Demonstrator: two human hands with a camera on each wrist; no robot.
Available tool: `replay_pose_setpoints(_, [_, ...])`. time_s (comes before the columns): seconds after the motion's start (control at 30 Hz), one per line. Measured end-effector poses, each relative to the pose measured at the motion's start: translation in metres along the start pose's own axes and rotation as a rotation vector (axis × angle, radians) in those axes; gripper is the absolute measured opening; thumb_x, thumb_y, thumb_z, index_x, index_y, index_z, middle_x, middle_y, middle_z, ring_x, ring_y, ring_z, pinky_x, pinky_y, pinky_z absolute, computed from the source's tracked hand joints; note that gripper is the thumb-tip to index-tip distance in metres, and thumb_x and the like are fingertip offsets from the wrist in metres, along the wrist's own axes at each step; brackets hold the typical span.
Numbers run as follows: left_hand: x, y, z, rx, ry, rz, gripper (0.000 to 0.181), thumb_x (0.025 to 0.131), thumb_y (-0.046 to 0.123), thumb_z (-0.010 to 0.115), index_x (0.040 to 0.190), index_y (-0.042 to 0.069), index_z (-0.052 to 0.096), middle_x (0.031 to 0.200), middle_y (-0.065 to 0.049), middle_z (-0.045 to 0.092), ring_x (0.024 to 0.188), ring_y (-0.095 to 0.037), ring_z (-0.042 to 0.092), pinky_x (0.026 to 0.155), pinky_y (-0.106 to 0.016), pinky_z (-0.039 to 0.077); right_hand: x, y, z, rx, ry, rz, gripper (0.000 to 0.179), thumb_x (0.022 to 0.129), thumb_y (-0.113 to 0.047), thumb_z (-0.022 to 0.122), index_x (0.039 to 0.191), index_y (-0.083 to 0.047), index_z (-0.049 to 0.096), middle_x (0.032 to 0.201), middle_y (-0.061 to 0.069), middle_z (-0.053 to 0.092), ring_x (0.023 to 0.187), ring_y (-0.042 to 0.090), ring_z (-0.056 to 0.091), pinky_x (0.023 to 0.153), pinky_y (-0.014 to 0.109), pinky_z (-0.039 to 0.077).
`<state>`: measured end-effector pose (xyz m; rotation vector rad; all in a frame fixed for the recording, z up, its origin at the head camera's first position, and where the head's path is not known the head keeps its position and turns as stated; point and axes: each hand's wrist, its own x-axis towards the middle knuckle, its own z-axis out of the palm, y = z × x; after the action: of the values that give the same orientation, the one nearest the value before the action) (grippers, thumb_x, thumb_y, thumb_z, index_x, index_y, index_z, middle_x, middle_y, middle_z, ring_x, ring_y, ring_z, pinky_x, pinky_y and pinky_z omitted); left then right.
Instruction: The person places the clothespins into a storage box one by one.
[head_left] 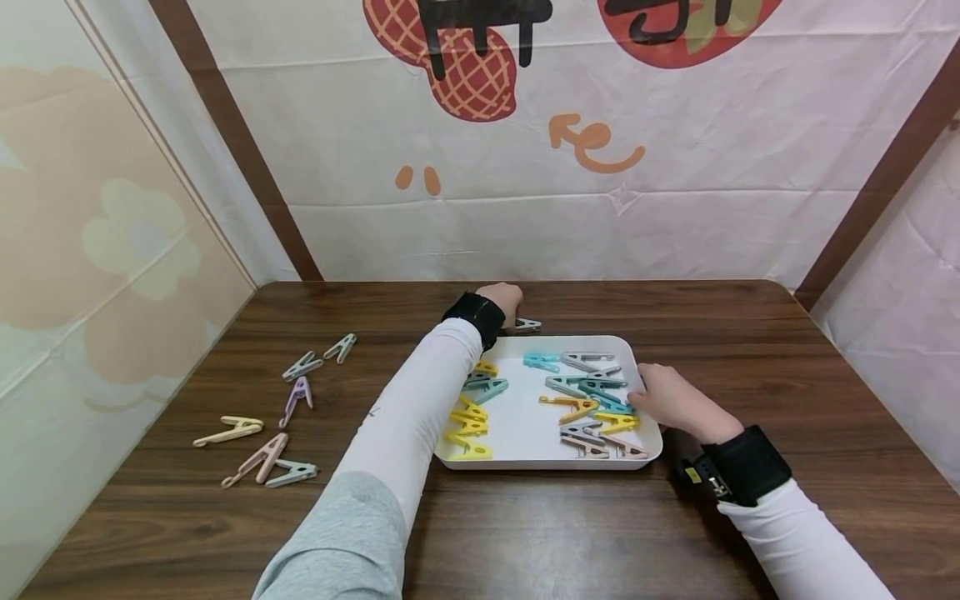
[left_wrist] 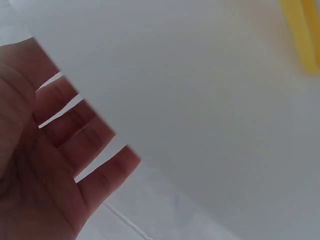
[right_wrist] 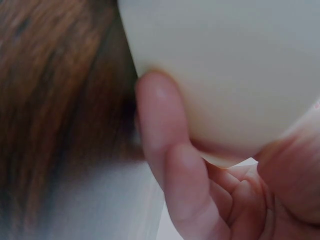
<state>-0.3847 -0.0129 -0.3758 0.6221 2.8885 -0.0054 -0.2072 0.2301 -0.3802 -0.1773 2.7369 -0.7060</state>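
A shallow white tray (head_left: 525,408) holds several plastic clothespins. My left hand (head_left: 504,302) is at the tray's back left corner; its fingers (left_wrist: 100,185) reach behind the tray wall (left_wrist: 190,110), which hides their tips. At the right side my right hand (head_left: 671,400) grips the tray rim, with fingers (right_wrist: 162,105) against the pale wall (right_wrist: 225,85). Inside the tray, yellow clothespins (head_left: 471,448) line the left side, partly hidden by my left arm. Teal clothespins (head_left: 566,383), an orange one (head_left: 573,407) and grey ones (head_left: 588,358) lie on the right.
On the table (head_left: 540,533) to the left lie loose clothespins: a cream one (head_left: 231,430), a pink one (head_left: 262,457), a purple one (head_left: 297,398) and several pale grey-green ones (head_left: 294,472). A grey clothespin (head_left: 528,325) lies behind the tray. A printed cloth (head_left: 487,225) hangs at the back.
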Motion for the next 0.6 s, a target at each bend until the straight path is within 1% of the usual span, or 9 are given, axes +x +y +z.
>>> replay_pose_setpoints(0.13, [0.004,-0.002,0.0,0.002,-0.017,-0.017,0.013,0.085,0.016,0.075,0.097,0.013,0.072,0.094,-0.001,0.069,0.083,-0.017,0.061,0.074,-0.034,0.051,0.0,0.001,0.001,0.008,-0.001,0.003,0.048,0.097,-0.01,0.056,0.131,0.018,0.04,0.106,0.024,0.058,0.08,0.022,0.06,0.056,0.032,0.051])
replay_pose_setpoints(0.27, [0.004,-0.008,-0.004,-0.046,-0.013,-0.023,0.018,0.083,0.02,0.077,0.097,0.012,0.07,0.092,-0.001,0.067,0.081,-0.018,0.06,0.072,-0.034,0.05,0.001,0.003,0.002,0.006,-0.003,0.002,0.047,0.097,-0.01,0.056,0.131,0.018,0.04,0.104,0.022,0.059,0.079,0.022,0.06,0.056,0.031,0.051])
replay_pose_setpoints(0.33, [0.0,-0.012,-0.008,-0.084,0.013,-0.007,0.018,0.082,0.02,0.077,0.096,0.011,0.069,0.09,-0.001,0.066,0.079,-0.018,0.059,0.07,-0.033,0.049,0.002,0.003,0.003,0.006,-0.002,0.0,0.047,0.097,-0.01,0.056,0.131,0.018,0.04,0.104,0.022,0.059,0.08,0.022,0.06,0.057,0.031,0.051])
replay_pose_setpoints(0.43, [-0.009,-0.019,-0.017,-0.108,0.08,0.044,0.017,0.083,0.018,0.075,0.096,0.01,0.069,0.089,-0.001,0.064,0.077,-0.019,0.057,0.068,-0.033,0.047,0.003,0.003,0.003,0.004,0.002,-0.005,0.048,0.096,-0.01,0.056,0.131,0.019,0.04,0.105,0.023,0.059,0.081,0.022,0.059,0.058,0.031,0.051])
replay_pose_setpoints(0.53, [-0.022,-0.027,-0.025,-0.117,0.14,0.089,0.02,0.083,0.02,0.073,0.099,0.01,0.067,0.089,-0.001,0.062,0.077,-0.019,0.054,0.067,-0.033,0.044,0.002,0.003,0.003,0.002,0.003,-0.012,0.048,0.096,-0.01,0.056,0.131,0.02,0.039,0.106,0.025,0.059,0.081,0.022,0.06,0.057,0.032,0.051])
replay_pose_setpoints(0.6, [-0.031,-0.031,-0.029,-0.124,0.168,0.112,0.021,0.083,0.021,0.072,0.1,0.01,0.066,0.088,-0.002,0.06,0.076,-0.02,0.053,0.067,-0.033,0.043,0.002,0.003,0.003,0.005,0.002,-0.013,0.048,0.096,-0.01,0.056,0.131,0.02,0.039,0.106,0.025,0.059,0.081,0.022,0.06,0.056,0.032,0.051])
